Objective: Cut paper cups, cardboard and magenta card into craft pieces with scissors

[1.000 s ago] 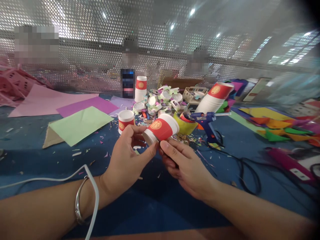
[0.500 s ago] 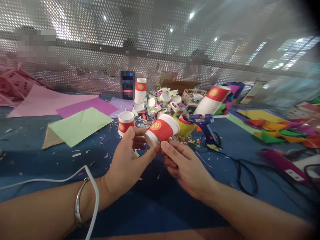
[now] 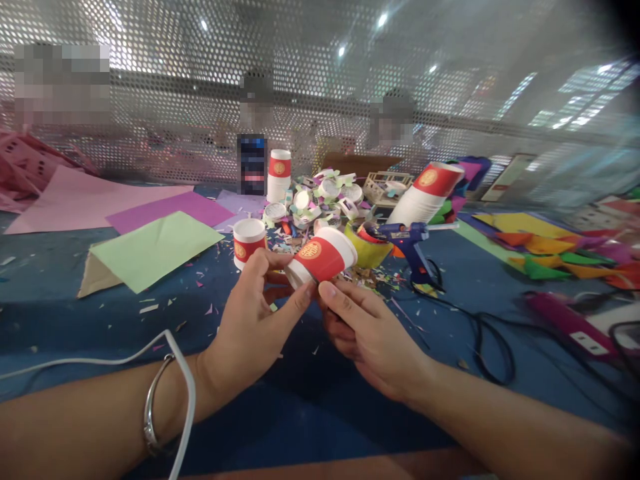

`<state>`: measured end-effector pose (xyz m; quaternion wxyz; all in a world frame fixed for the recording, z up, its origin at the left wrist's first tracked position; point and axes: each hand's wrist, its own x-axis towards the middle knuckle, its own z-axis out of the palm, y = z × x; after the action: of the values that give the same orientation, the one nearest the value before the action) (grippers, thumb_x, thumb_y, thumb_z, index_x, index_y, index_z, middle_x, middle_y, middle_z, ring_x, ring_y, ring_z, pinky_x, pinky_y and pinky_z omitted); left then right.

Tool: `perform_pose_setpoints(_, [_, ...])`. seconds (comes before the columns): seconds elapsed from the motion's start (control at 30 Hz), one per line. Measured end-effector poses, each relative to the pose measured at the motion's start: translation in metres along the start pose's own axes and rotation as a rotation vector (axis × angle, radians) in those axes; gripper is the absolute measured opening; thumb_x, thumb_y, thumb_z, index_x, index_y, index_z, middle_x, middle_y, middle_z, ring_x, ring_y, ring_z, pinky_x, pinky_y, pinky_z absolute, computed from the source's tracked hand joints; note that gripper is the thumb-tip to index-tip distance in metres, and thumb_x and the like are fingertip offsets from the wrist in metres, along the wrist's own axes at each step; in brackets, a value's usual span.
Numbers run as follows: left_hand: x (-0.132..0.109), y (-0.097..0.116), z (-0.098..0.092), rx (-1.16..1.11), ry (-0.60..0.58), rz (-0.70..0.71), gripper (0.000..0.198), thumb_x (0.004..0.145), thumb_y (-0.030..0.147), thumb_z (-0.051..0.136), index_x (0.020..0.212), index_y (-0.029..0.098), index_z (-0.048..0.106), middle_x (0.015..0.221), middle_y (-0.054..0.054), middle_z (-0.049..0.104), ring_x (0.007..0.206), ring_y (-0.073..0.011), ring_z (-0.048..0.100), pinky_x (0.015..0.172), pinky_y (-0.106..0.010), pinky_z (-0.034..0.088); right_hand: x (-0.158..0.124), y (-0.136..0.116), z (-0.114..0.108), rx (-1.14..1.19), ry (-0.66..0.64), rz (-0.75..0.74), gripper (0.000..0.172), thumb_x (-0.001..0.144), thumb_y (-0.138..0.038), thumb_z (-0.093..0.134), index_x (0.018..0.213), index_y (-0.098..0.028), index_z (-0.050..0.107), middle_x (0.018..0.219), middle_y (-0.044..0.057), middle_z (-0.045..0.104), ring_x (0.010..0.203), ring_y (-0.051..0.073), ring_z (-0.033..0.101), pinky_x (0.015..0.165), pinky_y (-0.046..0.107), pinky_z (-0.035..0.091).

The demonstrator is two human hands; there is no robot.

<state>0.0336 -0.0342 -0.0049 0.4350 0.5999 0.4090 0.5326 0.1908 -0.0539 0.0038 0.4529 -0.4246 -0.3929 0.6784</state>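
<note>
My left hand [image 3: 255,317] is closed around the lower end of a red and white paper cup [image 3: 323,260] with a gold emblem. The cup lies tilted, its other end pointing right. My right hand [image 3: 363,327] is closed just below it, thumb pressed on bent fingers near the cup's edge. Something small and dark shows at those fingertips, too hidden to name. Behind my left fingers another paper cup [image 3: 249,243] stands upside down. A blue hot glue gun [image 3: 413,250] is to the right of the held cup, beside a yellow container [image 3: 369,248].
Behind the cup lies a heap of white cut cup pieces [image 3: 327,197] with paper scraps. Stacked cups [image 3: 279,175] and a leaning stack [image 3: 425,193] flank it. Coloured sheets [image 3: 160,250] lie left. A power strip [image 3: 575,323] and black cables [image 3: 493,347] are right; a white cable [image 3: 185,373] crosses my left wrist.
The view has shifted slightly, so most things sit a little higher and further left. Both hands keep nearly the same grip, and the cup has barely moved between them.
</note>
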Motion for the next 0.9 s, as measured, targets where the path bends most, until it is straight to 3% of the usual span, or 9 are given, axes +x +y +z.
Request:
perform_pose_setpoints(0.17, [0.0007,-0.0020,0.0001,-0.115,-0.039,-0.162,0.030,0.086,0.036,0.072,0.106,0.019,0.057,0.102,-0.007,0.070,0.090,-0.0186,0.065,0.076,-0.032,0.054,0.0026,-0.0003,-0.0006,-0.038,0.001,0.000,0.040,0.085,-0.049,0.073,0.073,-0.019,0.049,0.061,-0.009,0.026,0.048,0.004,0.017,0.038,0.015,0.011])
perform_pose_setpoints(0.33, [0.0021,-0.0023,0.0012,-0.250,0.016,-0.256,0.039,0.083,0.035,0.076,0.113,0.018,0.057,0.110,-0.008,0.070,0.098,-0.0190,0.066,0.082,-0.032,0.054,0.0038,-0.0007,-0.0010,-0.047,-0.014,-0.008,0.042,0.087,-0.050,0.070,0.072,-0.019,0.046,0.056,-0.010,0.025,0.046,0.004,0.015,0.037,0.015,0.010])
perform_pose_setpoints(0.57, [0.0048,-0.0043,0.0007,-0.225,0.007,-0.141,0.034,0.085,0.031,0.074,0.109,0.018,0.055,0.111,-0.008,0.068,0.100,-0.0185,0.066,0.087,-0.034,0.054,0.0042,0.0008,-0.0001,-0.042,-0.009,-0.026,0.040,0.088,-0.048,0.069,0.072,-0.019,0.047,0.057,-0.009,0.026,0.047,0.004,0.017,0.038,0.016,0.010])
perform_pose_setpoints(0.9, [0.0095,-0.0002,-0.0001,-0.062,0.065,0.016,0.031,0.080,0.026,0.077,0.099,0.020,0.052,0.097,-0.003,0.064,0.091,-0.0167,0.065,0.074,-0.029,0.054,0.0043,-0.0012,0.0005,-0.031,-0.018,-0.043,0.041,0.087,-0.051,0.069,0.071,-0.020,0.047,0.059,-0.009,0.025,0.047,0.005,0.015,0.038,0.017,0.009])
